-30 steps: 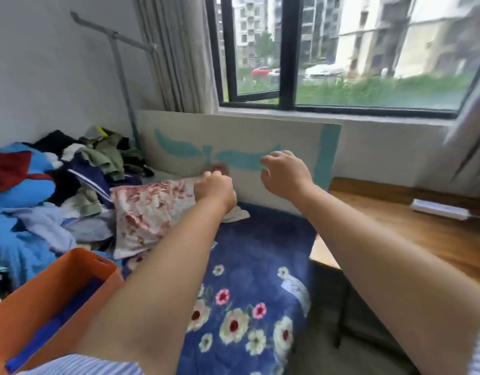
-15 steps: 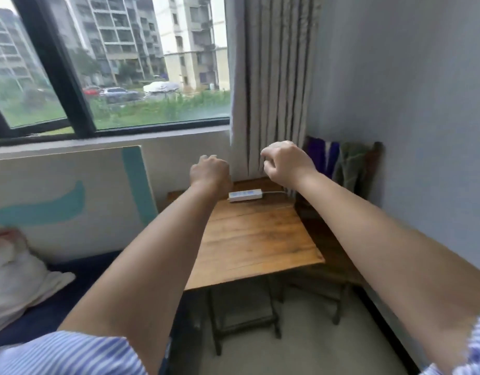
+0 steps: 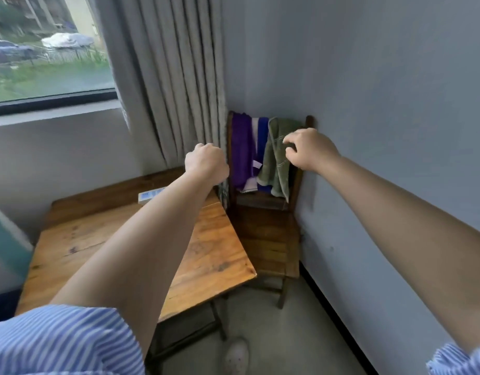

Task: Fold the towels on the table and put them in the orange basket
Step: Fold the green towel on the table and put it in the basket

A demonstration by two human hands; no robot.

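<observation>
At lower left the wooden table point(image 3: 212, 255) stands bare. Above it the left hand point(image 3: 206, 163) is a fist, fingers curled on nothing. Right of centre, towels point(image 3: 276, 155) drape the chair point(image 3: 268, 234); the right hand point(image 3: 312, 151) fingers point(image 3: 289, 139), loosely curled, hover just before the green towel.

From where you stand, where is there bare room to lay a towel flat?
The wooden table is mostly bare between its right edge and the left forearm; only a white power strip lies at its back edge. The chair seat is bare too. The chair back is crowded with the purple towel and green towel.
</observation>
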